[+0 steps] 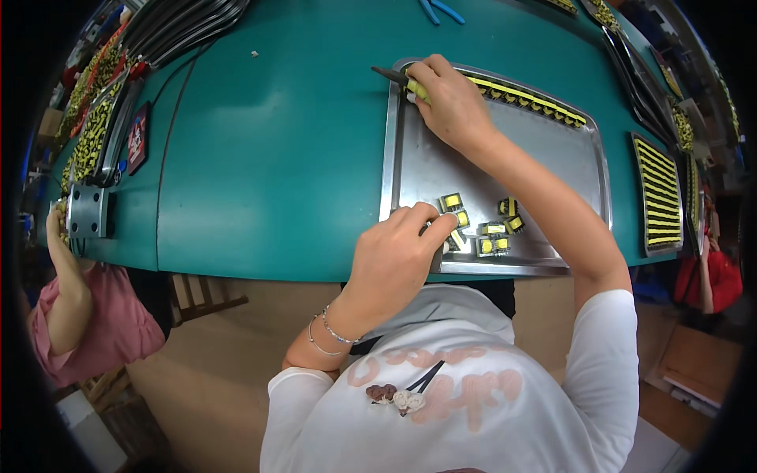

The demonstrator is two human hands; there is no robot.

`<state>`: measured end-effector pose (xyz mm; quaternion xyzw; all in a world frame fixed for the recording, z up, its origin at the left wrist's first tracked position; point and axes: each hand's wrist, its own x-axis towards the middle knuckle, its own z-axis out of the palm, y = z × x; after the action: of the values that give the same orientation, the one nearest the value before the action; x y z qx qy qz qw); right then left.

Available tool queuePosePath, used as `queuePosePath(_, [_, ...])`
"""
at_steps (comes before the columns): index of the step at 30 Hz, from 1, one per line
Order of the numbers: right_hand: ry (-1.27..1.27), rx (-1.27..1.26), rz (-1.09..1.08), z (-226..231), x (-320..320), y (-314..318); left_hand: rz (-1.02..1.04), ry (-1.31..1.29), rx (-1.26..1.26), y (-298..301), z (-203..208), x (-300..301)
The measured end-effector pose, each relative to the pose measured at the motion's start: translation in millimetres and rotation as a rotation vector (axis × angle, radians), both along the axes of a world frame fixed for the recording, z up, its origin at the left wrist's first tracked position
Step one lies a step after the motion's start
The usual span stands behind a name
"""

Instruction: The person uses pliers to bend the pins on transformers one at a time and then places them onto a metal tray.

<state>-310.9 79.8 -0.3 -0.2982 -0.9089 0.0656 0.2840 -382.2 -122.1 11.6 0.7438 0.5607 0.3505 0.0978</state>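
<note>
My right hand (pixel 451 102) is over the far left corner of a shallow metal tray (pixel 505 154), its fingers closed round a dark pointed tool (pixel 386 74) that sticks out to the left. Something yellow shows beneath those fingers. Along the tray's far side runs a row of small black-and-yellow wound components (pixel 528 101), partly covered by that hand. At the near left edge, my left hand (pixel 398 244) is closed, with a dark piece partly showing at its fingertips; its kind is hidden. Several loose components (pixel 494 229) lie close to it on the tray.
Blue-handled pliers (pixel 441 9) lie at the far edge of the green table (pixel 260 158). A filled tray of components (pixel 658 195) is at the right. Stacked dark trays (pixel 185 27) stand far left, near a metal block (pixel 88 211) and a co-worker in a pink top (pixel 102 315).
</note>
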Motion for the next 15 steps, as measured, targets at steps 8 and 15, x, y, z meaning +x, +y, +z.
queuePosePath(8, [0.053, -0.04, -0.042, 10, 32, 9, 0.04, 0.002, -0.024, 9, -6, 17])
queuePosePath(15, [0.058, -0.368, -0.026, 59, 132, -17, 0.097, -0.193, -0.092, 24, 5, 44])
